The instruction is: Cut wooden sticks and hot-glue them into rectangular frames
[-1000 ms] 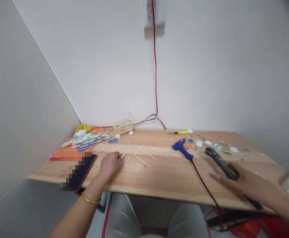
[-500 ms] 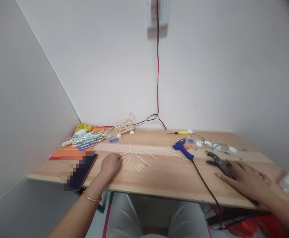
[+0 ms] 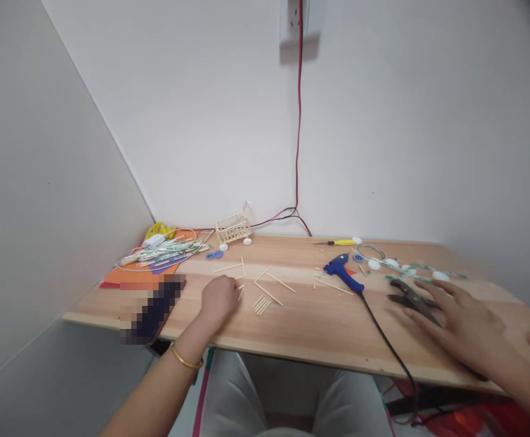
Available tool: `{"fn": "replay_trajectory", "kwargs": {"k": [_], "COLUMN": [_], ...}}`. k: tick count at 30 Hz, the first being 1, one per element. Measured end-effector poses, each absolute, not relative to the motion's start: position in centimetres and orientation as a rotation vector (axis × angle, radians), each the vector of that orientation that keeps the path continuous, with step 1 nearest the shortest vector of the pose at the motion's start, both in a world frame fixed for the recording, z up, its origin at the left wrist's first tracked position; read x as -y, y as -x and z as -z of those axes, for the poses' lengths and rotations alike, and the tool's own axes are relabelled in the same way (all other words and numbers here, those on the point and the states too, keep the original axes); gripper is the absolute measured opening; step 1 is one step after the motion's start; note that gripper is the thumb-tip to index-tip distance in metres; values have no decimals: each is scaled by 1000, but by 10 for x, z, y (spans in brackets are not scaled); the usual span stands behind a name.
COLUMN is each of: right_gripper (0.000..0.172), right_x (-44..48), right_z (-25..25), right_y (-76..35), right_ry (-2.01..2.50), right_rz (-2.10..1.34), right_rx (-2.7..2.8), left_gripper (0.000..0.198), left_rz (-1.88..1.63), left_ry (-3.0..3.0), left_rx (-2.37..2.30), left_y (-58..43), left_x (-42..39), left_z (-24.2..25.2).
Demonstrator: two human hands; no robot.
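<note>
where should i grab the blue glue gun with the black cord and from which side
Probably by the handle of the blue glue gun, coming from the near right: it lies flat with the handle slanting that way, away from its wider head. The right hand is closer; mind the black cord at the handle's end.

your glue gun (image 3: 347,278) is blue, your cutters (image 3: 409,295) black. your bracelet (image 3: 184,360) is gold, your trousers (image 3: 231,391) grey, the sticks (image 3: 261,304) pale tan.

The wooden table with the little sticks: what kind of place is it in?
Probably a craft corner: the table holds a blue glue gun, loose thin sticks and a small cart-like frame.
</note>
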State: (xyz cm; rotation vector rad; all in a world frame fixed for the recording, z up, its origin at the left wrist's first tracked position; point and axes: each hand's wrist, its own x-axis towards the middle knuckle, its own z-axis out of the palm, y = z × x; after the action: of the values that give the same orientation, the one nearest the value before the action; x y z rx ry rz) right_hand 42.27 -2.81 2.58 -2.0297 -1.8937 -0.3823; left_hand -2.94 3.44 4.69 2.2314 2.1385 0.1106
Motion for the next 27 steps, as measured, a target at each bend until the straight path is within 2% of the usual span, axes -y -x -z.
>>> {"fn": "replay_trajectory", "kwargs": {"k": [8,13,16,18,21,24,27], "right_gripper": [50,35,29,26,27,23,16], "right_x": [42,46,42,36,26,22,22], "right_z": [-29,-56,-68,-68,-62,-57,-57], "right_y": [-397,-348,-298,-264,-226,-211,-214], "right_ry": [1814,1682,1523,1364,1169,1098,1156], "right_rz": [233,-199,-549,-776,-1027,-1070,-927], "right_rx": [2051,2030,1905,1819,1694,1670,1796], "left_gripper": [30,27,30,31,27,28,27], "left_rz": [-86,-208,-440,-752,-992,-1044,-937], "left_ry": [-2268,-2281,-2225,-2048,-1896,-1891,-1884], "left_rx": [-2111,-2010,-1791,-1494,-1236,-1180,-1112], "left_y": [9,8,-2,-15,-37,-51,-53], "left_x": [-43,-40,-26,-11,11,21,20], "left_z": [-32,-44,-52,-54,-52,-51,-50]}}
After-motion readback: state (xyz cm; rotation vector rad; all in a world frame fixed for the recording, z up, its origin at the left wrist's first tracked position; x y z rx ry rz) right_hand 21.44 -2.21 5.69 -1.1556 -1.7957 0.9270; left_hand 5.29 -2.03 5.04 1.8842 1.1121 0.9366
